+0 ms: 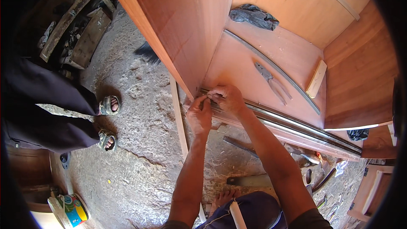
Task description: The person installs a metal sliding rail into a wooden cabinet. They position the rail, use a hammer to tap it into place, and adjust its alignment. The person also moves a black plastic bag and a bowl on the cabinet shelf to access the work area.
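Observation:
My left hand and my right hand meet at the near left end of a long metal sliding track that runs along the front edge of a reddish wooden cabinet. Both sets of fingers pinch at the track's end, close to the cabinet's side panel. What lies between the fingertips is too small to make out. Inside the cabinet, a pair of pliers lies on the bottom board, right of my hands.
A curved metal strip, a small wood block and a dark plastic bag lie inside the cabinet. A thin wood slat and tools lie on the rough concrete floor. Another person's sandalled feet stand at left. A paint tin sits bottom left.

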A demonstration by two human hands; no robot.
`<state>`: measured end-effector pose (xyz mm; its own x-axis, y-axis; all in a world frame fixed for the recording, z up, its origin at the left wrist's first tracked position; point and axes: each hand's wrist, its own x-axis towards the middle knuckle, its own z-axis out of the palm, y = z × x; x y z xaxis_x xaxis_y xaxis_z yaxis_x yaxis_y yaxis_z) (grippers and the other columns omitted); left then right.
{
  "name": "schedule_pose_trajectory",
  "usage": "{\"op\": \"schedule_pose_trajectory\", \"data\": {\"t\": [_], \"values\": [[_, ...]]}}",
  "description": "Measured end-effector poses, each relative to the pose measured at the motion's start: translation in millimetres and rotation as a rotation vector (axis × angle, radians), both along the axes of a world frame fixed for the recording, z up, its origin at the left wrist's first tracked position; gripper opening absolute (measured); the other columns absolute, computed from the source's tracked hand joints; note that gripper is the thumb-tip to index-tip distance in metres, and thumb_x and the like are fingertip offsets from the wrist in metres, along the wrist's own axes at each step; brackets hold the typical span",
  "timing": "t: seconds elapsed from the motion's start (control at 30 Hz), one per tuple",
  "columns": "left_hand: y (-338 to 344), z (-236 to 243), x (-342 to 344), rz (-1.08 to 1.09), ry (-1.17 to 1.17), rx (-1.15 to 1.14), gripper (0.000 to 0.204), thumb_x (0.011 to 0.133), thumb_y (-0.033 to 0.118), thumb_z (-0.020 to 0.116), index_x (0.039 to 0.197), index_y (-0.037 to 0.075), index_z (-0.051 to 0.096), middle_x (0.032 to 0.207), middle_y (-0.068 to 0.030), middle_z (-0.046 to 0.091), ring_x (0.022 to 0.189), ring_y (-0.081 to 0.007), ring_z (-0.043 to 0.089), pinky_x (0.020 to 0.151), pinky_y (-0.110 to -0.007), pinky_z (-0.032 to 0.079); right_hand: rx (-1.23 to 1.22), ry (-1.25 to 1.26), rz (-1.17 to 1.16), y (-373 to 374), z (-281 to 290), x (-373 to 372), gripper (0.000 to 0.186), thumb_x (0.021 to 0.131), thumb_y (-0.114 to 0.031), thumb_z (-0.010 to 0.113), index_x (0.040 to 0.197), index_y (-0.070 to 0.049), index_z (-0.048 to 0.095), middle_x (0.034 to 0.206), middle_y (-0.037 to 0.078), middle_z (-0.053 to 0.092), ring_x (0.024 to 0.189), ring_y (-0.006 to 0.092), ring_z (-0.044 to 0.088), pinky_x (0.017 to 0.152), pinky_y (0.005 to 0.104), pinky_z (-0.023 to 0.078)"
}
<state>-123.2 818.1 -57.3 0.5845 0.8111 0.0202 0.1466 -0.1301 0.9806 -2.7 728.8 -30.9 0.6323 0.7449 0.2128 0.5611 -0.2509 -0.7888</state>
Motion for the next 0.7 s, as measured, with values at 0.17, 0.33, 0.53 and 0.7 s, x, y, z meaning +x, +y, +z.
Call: {"op": "schedule_pose_trajectory", "data": {"t": [0.17, 0.33, 0.53, 0.7], "values": [[-4, 12, 7, -0.013, -0.014, -0.085, 0.016, 0.094, 0.015, 0.074, 0.105, 0.004, 0.080, 0.066, 0.0000, 0.067, 0.056, -0.0056, 0.057, 0.053, -0.027, 0.046, -0.013, 0.159, 0.035, -1, -5, 14, 0.011, 0.087, -0.011, 0.080, 0.096, -0.005, 0.079, 0.086, 0.011, 0.075, 0.078, 0.0214, 0.072, 0.072, 0.0329, 0.056], [1, 9, 10, -0.001, 0.037, -0.064, 0.017, 0.093, 0.011, 0.074, 0.104, -0.001, 0.079, 0.082, -0.0028, 0.072, 0.061, -0.0070, 0.062, 0.051, -0.025, 0.052, -0.080, 0.319, 0.076, 8, 3, 27, 0.021, 0.078, -0.022, 0.085, 0.090, -0.006, 0.079, 0.088, 0.010, 0.077, 0.079, 0.0254, 0.074, 0.076, 0.0354, 0.057], [1, 2, 12, 0.095, 0.070, 0.058, 0.017, 0.092, 0.015, 0.075, 0.099, 0.002, 0.081, 0.080, -0.0056, 0.073, 0.061, -0.0118, 0.065, 0.054, -0.028, 0.052, -0.185, 0.393, -0.017, 19, 14, 24, 0.022, 0.069, -0.023, 0.082, 0.084, -0.007, 0.080, 0.083, 0.012, 0.077, 0.080, 0.0264, 0.075, 0.078, 0.0356, 0.058], [1, 1, 18, 0.104, 0.069, 0.262, 0.019, 0.089, 0.021, 0.076, 0.096, 0.005, 0.081, 0.079, -0.0122, 0.076, 0.072, -0.0183, 0.071, 0.066, -0.035, 0.054, -0.114, 0.341, -0.011, 16, 8, 25, 0.021, 0.073, -0.021, 0.083, 0.087, -0.006, 0.081, 0.083, 0.011, 0.077, 0.081, 0.0231, 0.074, 0.078, 0.0343, 0.057]]}}
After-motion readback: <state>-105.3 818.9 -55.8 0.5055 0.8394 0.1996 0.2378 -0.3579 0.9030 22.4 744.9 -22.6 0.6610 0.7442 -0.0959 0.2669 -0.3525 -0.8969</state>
